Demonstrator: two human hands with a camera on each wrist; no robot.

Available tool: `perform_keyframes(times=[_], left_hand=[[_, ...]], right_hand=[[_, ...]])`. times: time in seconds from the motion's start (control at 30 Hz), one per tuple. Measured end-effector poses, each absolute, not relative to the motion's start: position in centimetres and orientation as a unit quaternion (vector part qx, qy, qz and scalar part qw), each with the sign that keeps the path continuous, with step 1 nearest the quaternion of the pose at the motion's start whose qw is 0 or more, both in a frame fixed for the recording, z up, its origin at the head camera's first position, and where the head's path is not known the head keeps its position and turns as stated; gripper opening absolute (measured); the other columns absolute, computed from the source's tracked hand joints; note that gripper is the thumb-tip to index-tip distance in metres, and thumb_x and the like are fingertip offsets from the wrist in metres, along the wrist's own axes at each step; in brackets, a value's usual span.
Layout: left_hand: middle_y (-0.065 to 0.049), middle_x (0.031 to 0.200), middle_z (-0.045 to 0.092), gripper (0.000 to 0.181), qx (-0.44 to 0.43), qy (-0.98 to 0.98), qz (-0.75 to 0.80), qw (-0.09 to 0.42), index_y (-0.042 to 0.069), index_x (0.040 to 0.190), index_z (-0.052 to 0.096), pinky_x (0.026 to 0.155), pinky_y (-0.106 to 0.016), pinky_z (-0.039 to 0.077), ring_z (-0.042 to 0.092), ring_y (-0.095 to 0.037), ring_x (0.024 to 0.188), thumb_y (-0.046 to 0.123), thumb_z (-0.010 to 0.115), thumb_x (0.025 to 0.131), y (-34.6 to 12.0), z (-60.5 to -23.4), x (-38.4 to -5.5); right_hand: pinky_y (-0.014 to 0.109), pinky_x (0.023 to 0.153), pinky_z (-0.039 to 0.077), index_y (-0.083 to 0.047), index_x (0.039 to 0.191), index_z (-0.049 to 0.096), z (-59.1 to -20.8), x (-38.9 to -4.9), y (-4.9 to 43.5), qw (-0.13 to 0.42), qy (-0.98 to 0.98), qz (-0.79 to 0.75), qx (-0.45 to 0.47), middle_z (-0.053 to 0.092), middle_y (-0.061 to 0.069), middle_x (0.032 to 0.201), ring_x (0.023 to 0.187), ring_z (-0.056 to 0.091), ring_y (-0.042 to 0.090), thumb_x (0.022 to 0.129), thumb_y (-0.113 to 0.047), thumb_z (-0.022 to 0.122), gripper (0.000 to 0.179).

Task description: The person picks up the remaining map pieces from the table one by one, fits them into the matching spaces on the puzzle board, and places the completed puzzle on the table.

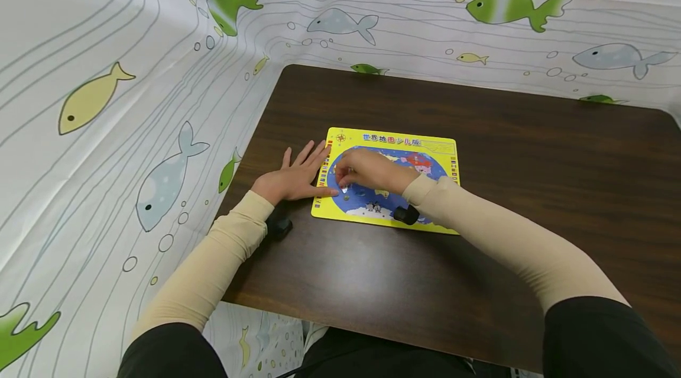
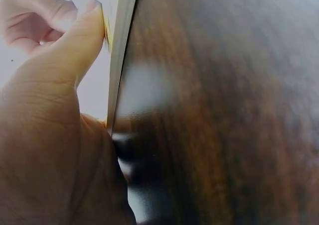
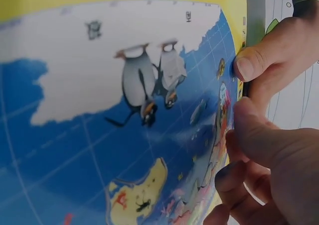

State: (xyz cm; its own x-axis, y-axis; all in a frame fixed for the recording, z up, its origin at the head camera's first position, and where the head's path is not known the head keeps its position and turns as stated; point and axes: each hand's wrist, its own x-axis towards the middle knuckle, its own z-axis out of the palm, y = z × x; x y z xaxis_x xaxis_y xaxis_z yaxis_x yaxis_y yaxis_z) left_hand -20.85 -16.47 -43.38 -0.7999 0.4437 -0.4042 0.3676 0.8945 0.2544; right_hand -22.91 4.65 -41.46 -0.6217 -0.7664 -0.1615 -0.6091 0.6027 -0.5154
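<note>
A yellow-bordered children's world map board lies flat on the dark wooden table. My left hand rests at its left edge with fingers spread, the thumb reaching onto the map. Over the left part of the blue map is my right hand, its fingers bent and their tips down near the surface. In the right wrist view the right hand shows curled fingers close to the left thumb; whether anything is between them is hidden. The left wrist view shows the left hand beside the board's edge.
The dark wooden table extends to the right of the board. A white fish-print sheet hangs along the left and back sides. A small black device sits at the right wrist, and another black device at the left wrist.
</note>
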Motion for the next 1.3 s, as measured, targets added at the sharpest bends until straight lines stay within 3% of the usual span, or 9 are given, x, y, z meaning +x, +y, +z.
perform_keyframes(times=[0.23,0.5,1.03,1.17,1.3], left_hand=[[0.007,0.160,-0.020,0.103,0.210,0.945,0.082,0.235,0.029,0.153,-0.012,0.113,-0.063,-0.012,-0.020,-0.022,0.148,0.081,0.038,0.080,-16.5,-43.4,-20.8],[0.009,0.159,-0.022,0.104,0.210,0.946,0.083,0.234,0.031,0.152,-0.014,0.113,-0.062,-0.014,-0.022,-0.019,0.148,0.084,0.037,0.078,-16.6,-43.4,-20.7],[0.006,0.160,-0.019,0.105,0.215,0.945,0.081,0.232,0.029,0.153,-0.013,0.113,-0.063,-0.012,-0.019,-0.022,0.148,0.083,0.038,0.079,-16.5,-43.3,-20.5],[0.007,0.160,-0.020,0.106,0.209,0.945,0.087,0.235,0.029,0.153,-0.013,0.113,-0.063,-0.013,-0.020,-0.022,0.148,0.083,0.038,0.078,-16.5,-43.3,-20.5],[0.007,0.161,-0.019,0.107,0.204,0.946,0.098,0.231,0.029,0.153,-0.012,0.114,-0.062,-0.013,-0.020,-0.021,0.148,0.083,0.041,0.077,-16.4,-43.4,-20.4]], right_hand=[[0.024,0.076,0.050,-0.020,0.088,0.070,-41.8,-23.0,4.7,0.209,0.875,-0.213,-0.382,0.064,-0.006,0.086,0.080,0.057,0.012,0.084,-0.026,0.072,0.007],[0.023,0.075,0.050,-0.021,0.086,0.069,-41.8,-22.8,4.6,0.196,0.882,-0.216,-0.371,0.064,-0.008,0.080,0.076,0.057,0.011,0.083,-0.028,0.073,0.008],[0.023,0.067,0.047,-0.021,0.090,0.065,-41.8,-22.7,4.9,0.224,0.884,-0.213,-0.352,0.062,-0.005,0.082,0.074,0.056,0.012,0.080,-0.040,0.073,0.023],[0.026,0.071,0.048,-0.021,0.097,0.065,-40.9,-23.0,7.1,0.220,0.870,-0.246,-0.365,0.063,-0.004,0.088,0.077,0.056,0.013,0.089,-0.037,0.066,0.018],[0.029,0.072,0.048,-0.021,0.103,0.068,-39.8,-23.2,12.7,0.197,0.871,-0.255,-0.371,0.064,-0.007,0.093,0.078,0.055,0.014,0.092,-0.033,0.062,0.018]])
